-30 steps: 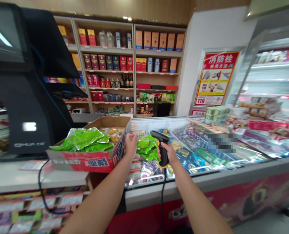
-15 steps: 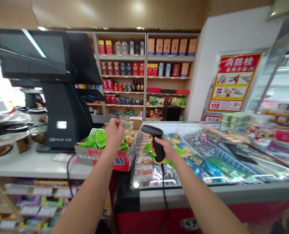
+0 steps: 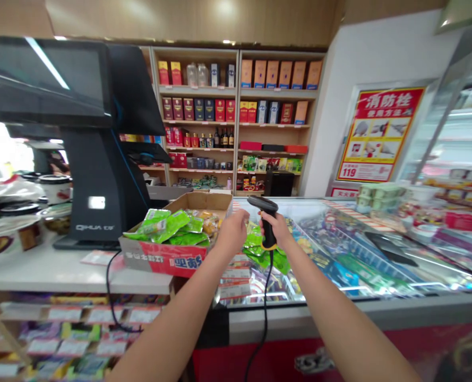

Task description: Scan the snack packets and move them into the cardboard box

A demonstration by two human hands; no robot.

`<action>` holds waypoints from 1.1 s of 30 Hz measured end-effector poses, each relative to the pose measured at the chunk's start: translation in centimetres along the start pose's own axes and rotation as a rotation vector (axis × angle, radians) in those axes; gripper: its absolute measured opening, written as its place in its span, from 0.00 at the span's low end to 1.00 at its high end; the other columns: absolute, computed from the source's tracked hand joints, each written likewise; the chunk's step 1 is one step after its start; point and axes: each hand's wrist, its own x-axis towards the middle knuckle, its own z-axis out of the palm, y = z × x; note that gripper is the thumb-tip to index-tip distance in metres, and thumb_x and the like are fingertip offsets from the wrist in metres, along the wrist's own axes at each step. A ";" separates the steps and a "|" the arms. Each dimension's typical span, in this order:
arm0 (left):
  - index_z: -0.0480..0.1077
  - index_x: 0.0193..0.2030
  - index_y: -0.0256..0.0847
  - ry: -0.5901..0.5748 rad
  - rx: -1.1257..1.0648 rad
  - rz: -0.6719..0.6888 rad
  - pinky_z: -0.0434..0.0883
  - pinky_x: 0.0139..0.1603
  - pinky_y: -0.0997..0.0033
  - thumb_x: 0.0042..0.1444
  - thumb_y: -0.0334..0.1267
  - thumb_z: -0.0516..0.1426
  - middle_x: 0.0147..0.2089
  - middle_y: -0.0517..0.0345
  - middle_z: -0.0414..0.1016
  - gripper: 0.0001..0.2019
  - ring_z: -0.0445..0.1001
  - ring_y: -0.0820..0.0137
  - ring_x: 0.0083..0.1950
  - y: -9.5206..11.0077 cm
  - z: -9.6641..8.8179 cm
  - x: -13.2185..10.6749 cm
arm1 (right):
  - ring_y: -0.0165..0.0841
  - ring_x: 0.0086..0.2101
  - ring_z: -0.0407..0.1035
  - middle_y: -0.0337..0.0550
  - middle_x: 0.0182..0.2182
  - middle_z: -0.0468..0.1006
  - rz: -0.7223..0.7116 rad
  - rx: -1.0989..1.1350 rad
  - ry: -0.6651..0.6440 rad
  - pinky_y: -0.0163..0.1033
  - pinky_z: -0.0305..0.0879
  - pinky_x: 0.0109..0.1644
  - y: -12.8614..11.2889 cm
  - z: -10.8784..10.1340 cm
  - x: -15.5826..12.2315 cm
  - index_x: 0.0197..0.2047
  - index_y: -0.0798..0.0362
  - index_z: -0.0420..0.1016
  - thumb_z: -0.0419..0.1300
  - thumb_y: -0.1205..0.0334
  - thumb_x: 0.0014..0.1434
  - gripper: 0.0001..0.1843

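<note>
My right hand (image 3: 274, 227) is wrapped around the handle of a black and yellow barcode scanner (image 3: 268, 223), held upright above the glass freezer top (image 3: 339, 212). Its head points away to the left, and its cable hangs down in front. Several green snack packets (image 3: 275, 261) lie on the glass beneath and beside it. My left hand (image 3: 233, 231) is beside these packets, fingers curled together; whether anything is in them is hidden. To its left, an open red cardboard box (image 3: 156, 257) holds more green packets (image 3: 176, 225) and yellowish ones (image 3: 211, 223).
A black point-of-sale terminal (image 3: 100, 180) stands on the white counter (image 3: 76, 270) at left, near lidded tubs (image 3: 54, 188). Stacked green cartons (image 3: 373, 199) and a dark flat object (image 3: 391, 249) sit on the freezer at right. Shelves (image 3: 238, 95) of boxes and bottles line the back.
My left hand has moved right, from above the box to the packets on the freezer. The scanner has shifted slightly right and up in my right hand. The view has turned a little.
</note>
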 end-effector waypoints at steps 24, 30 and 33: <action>0.51 0.12 0.44 -0.314 0.077 -0.615 0.67 0.46 0.55 0.29 0.47 0.70 0.23 0.47 0.72 0.28 0.75 0.47 0.43 -6.2 10.2 0.3 | 0.27 0.15 0.64 0.34 0.18 0.71 -0.014 0.134 0.163 0.33 0.62 0.18 4.4 -6.0 -0.6 0.34 0.55 0.72 0.69 0.51 0.44 0.19; 0.57 0.15 0.43 -0.288 0.079 -0.566 0.67 0.43 0.55 0.30 0.49 0.70 0.29 0.45 0.75 0.24 0.75 0.47 0.43 -6.2 10.2 0.0 | 0.27 0.15 0.64 0.34 0.18 0.71 0.001 0.133 0.153 0.33 0.62 0.18 4.5 -5.9 -0.5 0.36 0.56 0.72 0.69 0.51 0.44 0.20; 0.66 0.22 0.42 -0.186 -0.049 -0.516 0.67 0.46 0.56 0.24 0.48 0.72 0.37 0.45 0.78 0.23 0.74 0.47 0.48 -6.4 10.6 -0.4 | 0.27 0.16 0.64 0.34 0.18 0.71 -0.001 0.118 0.146 0.33 0.62 0.18 4.4 -5.8 -0.6 0.36 0.55 0.72 0.69 0.51 0.44 0.20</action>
